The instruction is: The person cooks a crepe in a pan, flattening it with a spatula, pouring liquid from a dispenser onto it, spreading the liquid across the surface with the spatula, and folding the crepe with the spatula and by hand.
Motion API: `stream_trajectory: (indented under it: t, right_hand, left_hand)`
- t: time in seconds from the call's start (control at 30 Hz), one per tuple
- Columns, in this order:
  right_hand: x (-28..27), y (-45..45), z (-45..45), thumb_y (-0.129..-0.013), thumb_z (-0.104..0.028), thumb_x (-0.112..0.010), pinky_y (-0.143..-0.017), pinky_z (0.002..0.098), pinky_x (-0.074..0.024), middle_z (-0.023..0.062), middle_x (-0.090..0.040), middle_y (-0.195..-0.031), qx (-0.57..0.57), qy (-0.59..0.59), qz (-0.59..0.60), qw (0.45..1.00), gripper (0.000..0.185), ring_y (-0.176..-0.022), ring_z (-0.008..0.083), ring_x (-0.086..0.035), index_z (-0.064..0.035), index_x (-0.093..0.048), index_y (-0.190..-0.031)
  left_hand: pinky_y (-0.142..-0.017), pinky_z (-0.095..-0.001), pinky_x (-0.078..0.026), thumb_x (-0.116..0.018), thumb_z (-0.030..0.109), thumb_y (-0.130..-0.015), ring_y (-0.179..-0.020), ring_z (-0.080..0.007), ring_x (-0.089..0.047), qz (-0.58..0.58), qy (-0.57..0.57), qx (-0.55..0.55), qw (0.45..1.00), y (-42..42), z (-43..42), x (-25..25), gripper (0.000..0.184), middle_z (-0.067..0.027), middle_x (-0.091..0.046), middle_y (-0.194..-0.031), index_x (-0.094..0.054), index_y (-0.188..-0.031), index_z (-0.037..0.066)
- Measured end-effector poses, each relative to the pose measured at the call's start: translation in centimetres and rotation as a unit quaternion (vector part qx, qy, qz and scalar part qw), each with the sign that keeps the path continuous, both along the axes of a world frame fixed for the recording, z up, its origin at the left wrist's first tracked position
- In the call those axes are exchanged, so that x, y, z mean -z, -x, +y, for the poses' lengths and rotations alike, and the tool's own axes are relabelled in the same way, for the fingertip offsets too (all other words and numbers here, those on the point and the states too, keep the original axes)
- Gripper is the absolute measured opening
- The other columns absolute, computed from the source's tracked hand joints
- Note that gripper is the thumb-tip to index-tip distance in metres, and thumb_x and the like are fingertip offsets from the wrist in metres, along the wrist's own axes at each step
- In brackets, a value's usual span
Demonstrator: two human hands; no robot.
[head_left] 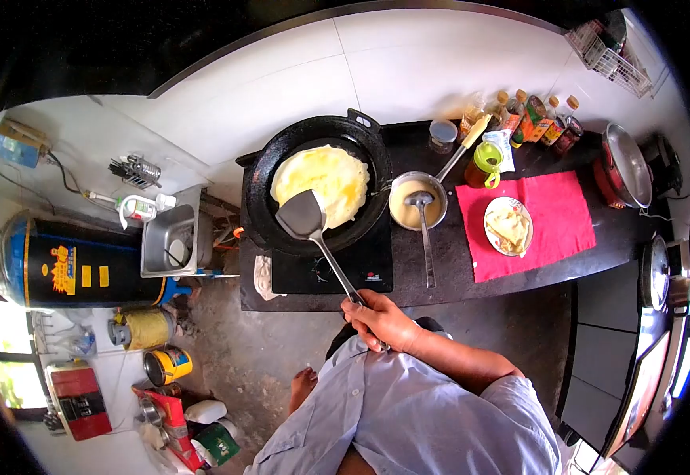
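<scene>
Low down, our left hand (303, 388) hangs, its grip unclear; the pancake (321, 170) in the wok (259, 210) could tear if the spatula (301, 214), clasped in our right hand (381, 317), digs in; bumping could unseat the jutting ladle (429, 253).

The spatula (301, 214) hides part of the pancake (323, 176); the bottom edge crops the shirt (408, 408).
</scene>
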State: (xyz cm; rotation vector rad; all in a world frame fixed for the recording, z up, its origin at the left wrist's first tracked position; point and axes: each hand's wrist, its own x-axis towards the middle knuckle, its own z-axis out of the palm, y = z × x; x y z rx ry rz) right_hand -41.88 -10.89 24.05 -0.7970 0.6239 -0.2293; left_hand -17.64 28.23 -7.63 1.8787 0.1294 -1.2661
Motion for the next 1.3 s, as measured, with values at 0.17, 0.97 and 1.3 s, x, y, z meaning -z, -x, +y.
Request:
stream_trajectory:
  t: [0.17,0.97,1.3]
  right_hand:
    - [0.9,-1.4,0.1,-0.107,-0.039,-0.059,-0.037,0.0288,-0.0354,0.0011,-0.05,-0.058,0.006,0.02,-0.002,1.0,0.037,-0.039,0.0108,-0.045,-0.0053,-0.048,-0.098]
    - [-0.9,-10.6,4.0,-0.107,-0.037,-0.062,-0.036,0.0276,-0.0346,-0.0014,-0.048,-0.059,0.241,0.017,0.091,0.966,0.031,-0.04,0.0087,-0.044,-0.007,-0.053,-0.104]
    - [-1.0,-11.7,8.6,-0.106,-0.032,-0.063,-0.036,0.0289,-0.0364,0.001,-0.048,-0.063,0.358,0.022,0.125,0.925,0.033,-0.039,0.0117,-0.045,-0.003,-0.055,-0.119]
  left_hand:
    - [-0.073,-0.0411,-0.057,-0.064,0.025,-0.102,-0.086,-0.0234,-0.072,0.041,0.008,-0.086,0.995,-2.8,-5.2,-1.8,0.025,-0.0058,-0.073,-0.104,-0.065,-0.124,0.012]
    - [-0.081,-0.0323,-0.055,-0.068,0.009,-0.096,-0.09,-0.0204,-0.069,-0.472,0.275,0.123,0.828,-21.2,-25.9,-10.9,0.022,-0.0108,-0.07,-0.106,-0.069,-0.115,-0.001]
    - [-0.102,-0.0493,-0.05,-0.065,0.004,-0.087,-0.115,-0.0441,-0.061,-0.542,0.259,0.346,0.721,-18.6,-31.2,-9.3,0.033,-0.024,-0.066,-0.122,-0.067,-0.119,0.0]
